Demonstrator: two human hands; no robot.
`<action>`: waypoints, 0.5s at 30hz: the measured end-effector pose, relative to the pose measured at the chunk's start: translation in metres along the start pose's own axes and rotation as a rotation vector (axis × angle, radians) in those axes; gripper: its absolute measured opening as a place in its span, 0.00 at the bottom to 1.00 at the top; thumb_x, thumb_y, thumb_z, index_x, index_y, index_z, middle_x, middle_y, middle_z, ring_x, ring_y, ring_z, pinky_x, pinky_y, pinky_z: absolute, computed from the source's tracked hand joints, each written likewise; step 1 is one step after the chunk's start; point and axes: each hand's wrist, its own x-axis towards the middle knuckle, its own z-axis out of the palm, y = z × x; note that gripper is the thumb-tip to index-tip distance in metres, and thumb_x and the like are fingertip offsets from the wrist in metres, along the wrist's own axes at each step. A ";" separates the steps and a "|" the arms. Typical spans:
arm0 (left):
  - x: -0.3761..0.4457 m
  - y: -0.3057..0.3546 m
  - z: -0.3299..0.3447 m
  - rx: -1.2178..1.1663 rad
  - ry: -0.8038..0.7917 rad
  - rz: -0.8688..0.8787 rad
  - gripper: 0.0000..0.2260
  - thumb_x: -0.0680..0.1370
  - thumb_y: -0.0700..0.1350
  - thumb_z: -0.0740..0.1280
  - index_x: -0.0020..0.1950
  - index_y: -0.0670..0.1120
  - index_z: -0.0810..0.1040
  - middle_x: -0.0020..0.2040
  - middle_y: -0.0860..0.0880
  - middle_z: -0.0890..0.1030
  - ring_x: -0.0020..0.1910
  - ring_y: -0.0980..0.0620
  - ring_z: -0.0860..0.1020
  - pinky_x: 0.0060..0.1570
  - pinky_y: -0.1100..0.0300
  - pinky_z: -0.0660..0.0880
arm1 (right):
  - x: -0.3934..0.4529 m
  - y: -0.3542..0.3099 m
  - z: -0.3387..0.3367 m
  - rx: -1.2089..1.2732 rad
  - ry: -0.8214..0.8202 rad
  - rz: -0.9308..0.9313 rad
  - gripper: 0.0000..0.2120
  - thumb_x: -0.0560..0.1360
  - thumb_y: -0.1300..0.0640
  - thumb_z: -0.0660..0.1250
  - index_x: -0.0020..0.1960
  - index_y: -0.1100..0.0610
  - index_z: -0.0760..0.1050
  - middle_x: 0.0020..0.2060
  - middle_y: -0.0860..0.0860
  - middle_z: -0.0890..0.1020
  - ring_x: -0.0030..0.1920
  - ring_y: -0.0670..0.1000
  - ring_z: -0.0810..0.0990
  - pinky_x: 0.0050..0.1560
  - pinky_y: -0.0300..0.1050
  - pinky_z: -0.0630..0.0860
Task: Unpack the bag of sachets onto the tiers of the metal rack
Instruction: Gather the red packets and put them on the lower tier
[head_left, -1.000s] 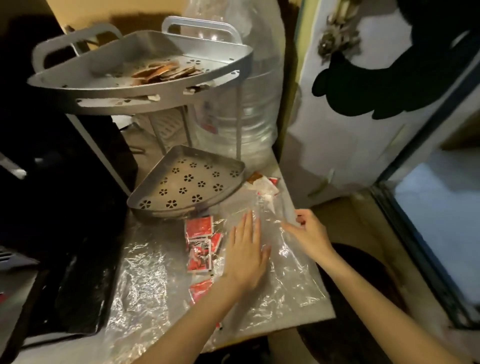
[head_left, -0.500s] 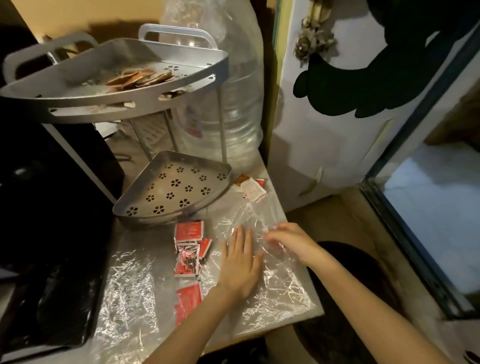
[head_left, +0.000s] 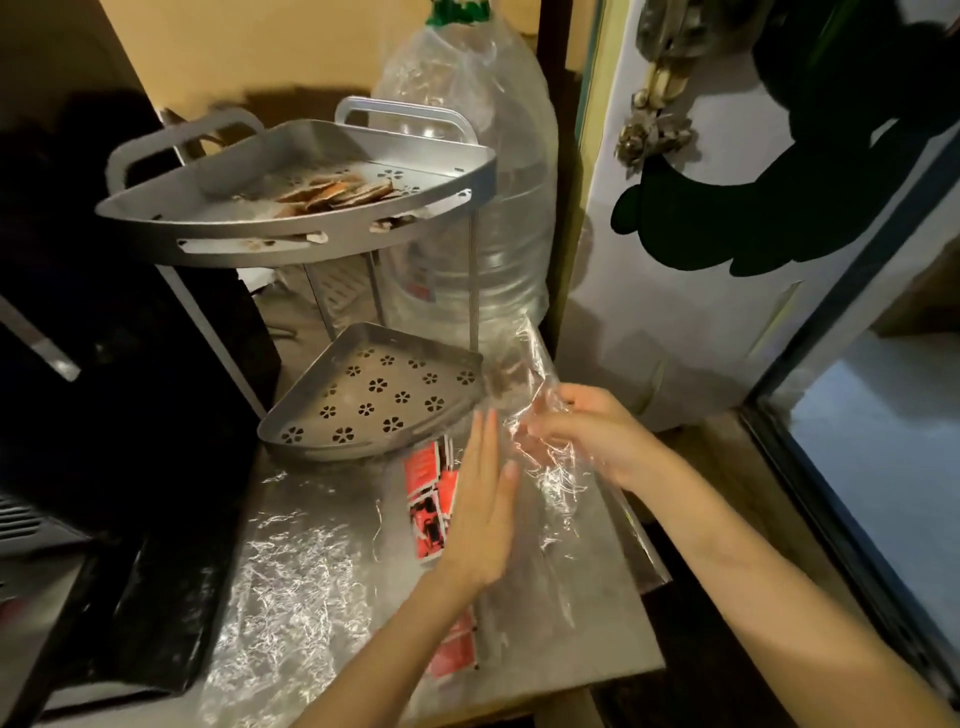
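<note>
A two-tier metal corner rack stands on the table. Its top tier (head_left: 291, 244) holds several brown sachets (head_left: 332, 191); the perforated bottom tier (head_left: 363, 400) holds nothing. Red sachets (head_left: 426, 499) lie on the table in front of the rack, inside or under a clear plastic bag (head_left: 550, 483). My left hand (head_left: 483, 504) is flat and on edge, fingers straight, pressed beside the red sachets. To its right my right hand (head_left: 582, 431) is closed on a bunched part of the clear plastic bag, lifting it off the table.
A large clear water jug (head_left: 483, 218) stands right behind the rack. A black appliance (head_left: 119, 405) fills the left side. Crinkled plastic film (head_left: 291, 587) covers the tabletop. The table edge (head_left: 644, 566) drops off at the right, next to a white door (head_left: 675, 312).
My right hand has gathered and raised the bag's plastic toward the rack. My left hand turned from flat on the bag to standing on edge. The camera moved closer and leftward.
</note>
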 end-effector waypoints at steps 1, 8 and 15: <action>0.002 0.006 -0.002 -0.085 0.018 -0.001 0.25 0.77 0.61 0.43 0.72 0.59 0.42 0.76 0.59 0.43 0.73 0.66 0.43 0.71 0.69 0.42 | 0.000 -0.007 0.002 0.026 -0.011 -0.010 0.12 0.66 0.65 0.72 0.49 0.58 0.78 0.45 0.55 0.84 0.45 0.51 0.84 0.52 0.43 0.78; 0.003 0.038 -0.031 -0.396 0.135 -0.016 0.27 0.70 0.71 0.50 0.67 0.68 0.48 0.76 0.58 0.52 0.72 0.67 0.54 0.70 0.71 0.54 | -0.003 -0.051 0.031 0.083 -0.160 -0.152 0.08 0.70 0.72 0.66 0.45 0.62 0.75 0.37 0.55 0.82 0.33 0.47 0.81 0.35 0.37 0.78; -0.003 0.043 -0.059 -0.469 0.248 0.055 0.30 0.72 0.69 0.54 0.72 0.64 0.51 0.76 0.54 0.57 0.73 0.59 0.58 0.73 0.50 0.55 | -0.001 -0.062 0.058 0.231 -0.276 -0.191 0.09 0.70 0.74 0.64 0.43 0.61 0.73 0.33 0.51 0.83 0.31 0.47 0.81 0.34 0.36 0.78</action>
